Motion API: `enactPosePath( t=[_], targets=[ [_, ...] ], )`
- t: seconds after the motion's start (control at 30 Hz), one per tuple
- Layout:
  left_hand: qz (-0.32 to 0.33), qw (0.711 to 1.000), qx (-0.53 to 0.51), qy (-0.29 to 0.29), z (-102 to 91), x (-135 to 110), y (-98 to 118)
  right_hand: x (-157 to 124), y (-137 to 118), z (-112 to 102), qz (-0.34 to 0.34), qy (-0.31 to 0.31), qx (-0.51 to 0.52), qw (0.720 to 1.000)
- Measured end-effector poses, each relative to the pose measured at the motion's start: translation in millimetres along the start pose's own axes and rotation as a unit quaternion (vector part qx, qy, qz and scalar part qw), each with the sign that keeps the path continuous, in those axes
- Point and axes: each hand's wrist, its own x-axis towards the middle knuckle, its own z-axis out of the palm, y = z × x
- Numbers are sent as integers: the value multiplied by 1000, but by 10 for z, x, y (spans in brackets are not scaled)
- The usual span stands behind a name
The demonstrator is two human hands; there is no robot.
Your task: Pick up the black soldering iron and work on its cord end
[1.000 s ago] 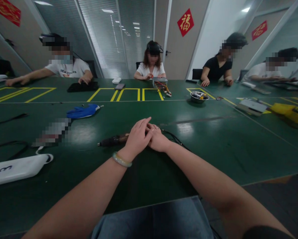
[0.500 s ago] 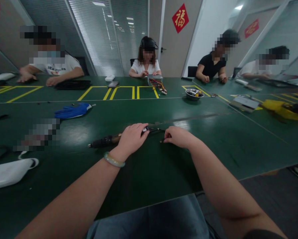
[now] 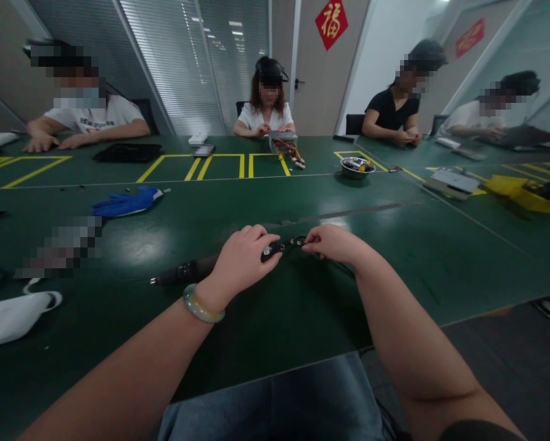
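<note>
A long dark green table [image 3: 394, 245] fills the room, its glossy top catching pale reflections of the ceiling lights. Yellow tape lines [image 3: 220, 162] mark rectangles on the table's far half. Beyond the table's far edge runs a glass partition with grey blinds [image 3: 187, 67], bright ceiling lights [image 3: 236, 24] showing through it. Right of the blinds stands a beige door [image 3: 321, 73] bearing a red diamond-shaped paper [image 3: 331, 23]; a second red paper [image 3: 469, 38] hangs farther right on an angled glass wall. Dark office chairs [image 3: 353, 124] stand behind the table's far side. Below the table's near right corner lies dark grey floor [image 3: 523, 380].
</note>
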Motion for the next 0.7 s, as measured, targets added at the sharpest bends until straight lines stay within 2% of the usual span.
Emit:
enactPosePath(
  t=[0.2,0.4,0.7],
  targets=[
    [-2,999,17,-40,52,-8,53,-2,-20,62,-17,-51,56,997],
    [28,997,22,-75,79,-2,113,29,-60,136,-10,-22,25,999],
    [64,994,2,-84,31,14,0,16,-71,279,-43,-5,31,999]
  ],
)
